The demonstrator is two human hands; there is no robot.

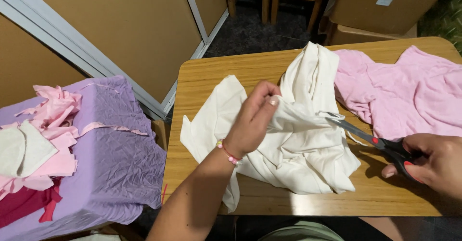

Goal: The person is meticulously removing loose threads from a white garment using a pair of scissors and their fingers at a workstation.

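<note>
Dark floor and tan panels lie beyond a wooden bench (202, 82) bearing cream cloth (308, 144) mid-bench and pink cloth (409, 91) far right. Left hand (252, 120) pinches the cream cloth; right hand (433, 161) grips scissors (370, 139), blades parted at it. Left, purple-draped surface (115, 144) holds scraps (43, 140).

Cream-white cloth (293, 140); pale pink fabric (404, 96); scissors (375, 142) with black-and-red handles; lilac cover (115, 144); pink, white and maroon scraps (43, 140); honey-brown wooden table (211, 72).

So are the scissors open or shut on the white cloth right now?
Open: the scissors in the right hand show parted blades at the white cloth, pinched by the left hand.
</note>
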